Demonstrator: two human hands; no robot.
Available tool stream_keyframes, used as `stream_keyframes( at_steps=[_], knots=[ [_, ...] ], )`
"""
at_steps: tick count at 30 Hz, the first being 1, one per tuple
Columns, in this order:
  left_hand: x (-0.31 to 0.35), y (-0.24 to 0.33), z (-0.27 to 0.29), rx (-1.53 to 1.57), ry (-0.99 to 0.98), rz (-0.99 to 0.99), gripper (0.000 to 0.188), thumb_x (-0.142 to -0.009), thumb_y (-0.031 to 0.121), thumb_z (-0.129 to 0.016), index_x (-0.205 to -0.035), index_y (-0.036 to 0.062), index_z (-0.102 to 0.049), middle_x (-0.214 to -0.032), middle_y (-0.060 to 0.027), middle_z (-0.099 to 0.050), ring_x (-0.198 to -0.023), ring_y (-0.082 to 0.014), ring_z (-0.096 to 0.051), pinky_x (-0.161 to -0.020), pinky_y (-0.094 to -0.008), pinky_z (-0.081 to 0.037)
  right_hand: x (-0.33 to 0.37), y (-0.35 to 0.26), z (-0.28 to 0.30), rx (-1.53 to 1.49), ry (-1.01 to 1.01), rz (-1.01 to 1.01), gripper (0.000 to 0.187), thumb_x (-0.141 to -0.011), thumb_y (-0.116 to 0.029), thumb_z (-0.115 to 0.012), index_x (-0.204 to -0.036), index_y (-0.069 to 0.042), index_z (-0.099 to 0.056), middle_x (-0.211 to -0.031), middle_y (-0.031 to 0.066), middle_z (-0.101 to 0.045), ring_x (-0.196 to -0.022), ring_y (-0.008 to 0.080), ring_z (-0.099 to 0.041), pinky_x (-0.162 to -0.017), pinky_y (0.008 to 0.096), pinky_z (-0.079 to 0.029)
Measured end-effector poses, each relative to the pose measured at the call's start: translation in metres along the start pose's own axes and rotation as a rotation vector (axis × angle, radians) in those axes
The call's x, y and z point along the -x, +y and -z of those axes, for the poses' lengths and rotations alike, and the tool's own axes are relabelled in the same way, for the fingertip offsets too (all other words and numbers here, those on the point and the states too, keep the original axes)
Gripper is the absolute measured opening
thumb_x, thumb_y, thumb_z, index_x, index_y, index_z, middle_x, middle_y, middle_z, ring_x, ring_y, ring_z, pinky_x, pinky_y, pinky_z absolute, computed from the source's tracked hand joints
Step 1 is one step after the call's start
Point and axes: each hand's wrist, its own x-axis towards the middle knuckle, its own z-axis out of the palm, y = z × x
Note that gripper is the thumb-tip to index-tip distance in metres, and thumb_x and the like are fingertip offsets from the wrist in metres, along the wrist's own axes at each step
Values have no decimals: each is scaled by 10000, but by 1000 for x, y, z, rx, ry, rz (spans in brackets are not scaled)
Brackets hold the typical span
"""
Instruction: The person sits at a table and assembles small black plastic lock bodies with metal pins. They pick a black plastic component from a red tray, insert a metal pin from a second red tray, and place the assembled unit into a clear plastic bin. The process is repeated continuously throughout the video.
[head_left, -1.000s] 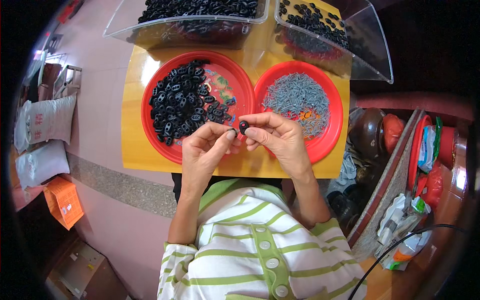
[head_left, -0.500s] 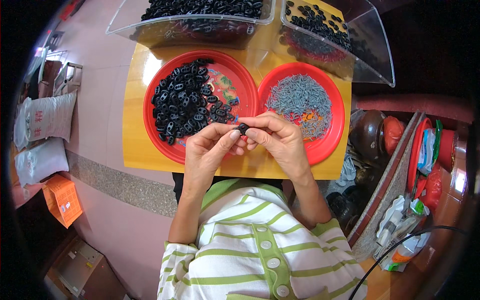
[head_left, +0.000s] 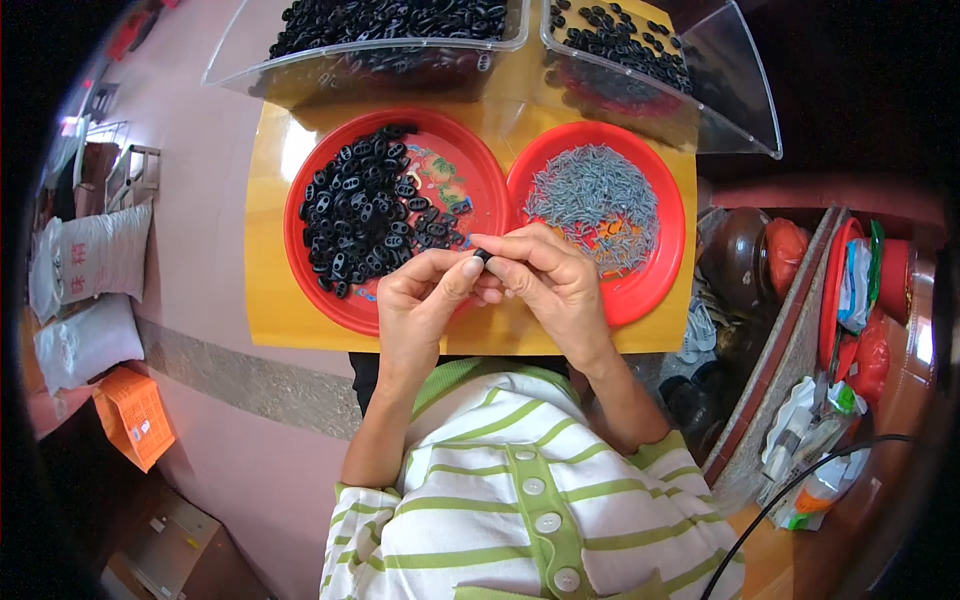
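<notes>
Between the fingertips of my left hand [head_left: 422,296] and my right hand [head_left: 548,282] is a small black plastic piece [head_left: 483,255]. Both thumbs press on it, and the fingers cover most of it. My hands meet over the near edges of two red trays. The left round tray [head_left: 482,180] carries a heap of black oval pieces [head_left: 350,205] with two holes each. In the right round tray [head_left: 668,270] lies a pile of small grey screws [head_left: 592,190]. Whether a screw is in the held piece, I cannot tell.
Beyond the trays stand a clear bin [head_left: 400,52] full of black pieces and another clear bin [head_left: 740,130] with fewer. All rest on a yellow table [head_left: 262,300]. White sacks [head_left: 100,250] and an orange bag [head_left: 133,420] lie at left; jars [head_left: 738,248] stand at right.
The held black piece has turned a little between my fingers and shows less now. My right index finger reaches slightly further left over it. The whole view has shifted slightly.
</notes>
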Motion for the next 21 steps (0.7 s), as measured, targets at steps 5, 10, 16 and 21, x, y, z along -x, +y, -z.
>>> stream_keyframes(
  at_steps=[5,10,16,21],
  knots=[
    [-2,4,-5,128,133,2,117,-875,81,-593,-896,-21,-645,-812,-62,-644,-719,-107,-601,-664,-226,-482,-3,-25,-3,126,73,17,298,-760,-41,-694,-1050,-36,-629,-869,56,-589,-727,110,-594,-631,245,-487],
    [3,-1,-17,359,99,-2,129,-870,72,-592,-961,-13,-628,-868,-45,-622,-729,-97,-566,-696,-248,-470,-3,-11,-6,263,172,221,312,-709,-29,-730,-1005,-36,-632,-866,61,-590,-714,114,-595,-613,252,-490],
    [3,-5,-25,-42,116,-385,252,-874,42,-573,-1120,-8,-595,-1037,-54,-547,-906,-91,-512,-802,-210,-413,-3,-16,7,-66,68,64,245,-722,-43,-735,-948,-16,-644,-860,44,-596,-689,92,-566,-614,221,-469],
    [1,-5,-19,-394,-26,-603,244,-819,-21,-599,-1063,-25,-619,-959,-102,-598,-866,-164,-553,-761,-251,-436,8,-12,11,-424,-29,-49,207,-805,9,-662,-999,27,-591,-908,16,-521,-819,63,-514,-664,204,-455]
  ],
)
